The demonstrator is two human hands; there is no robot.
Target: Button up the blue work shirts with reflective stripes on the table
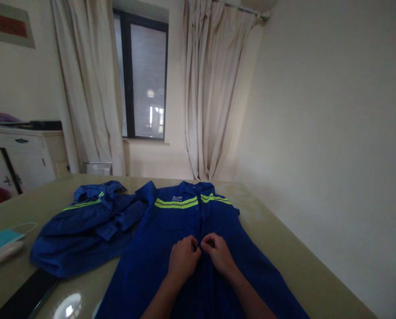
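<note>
A blue work jacket [171, 223] with yellow-green reflective stripes across the chest lies spread out on the table, collar at the far end. Both hands meet over its front opening. My left hand [185, 254] pinches the cloth at the left side of the opening, fingers curled. Close beside it, my right hand [218, 252] is closed in a pinch on the opposite edge. Whatever small fastening may sit between the fingertips is hidden.
A second blue jacket [85, 235] lies crumpled on the left of the table [264, 212]. Farther left are a face mask [1, 241], a pale rounded object [4, 253] and a black flat object [23, 297]. A wall [334, 133] borders the right side.
</note>
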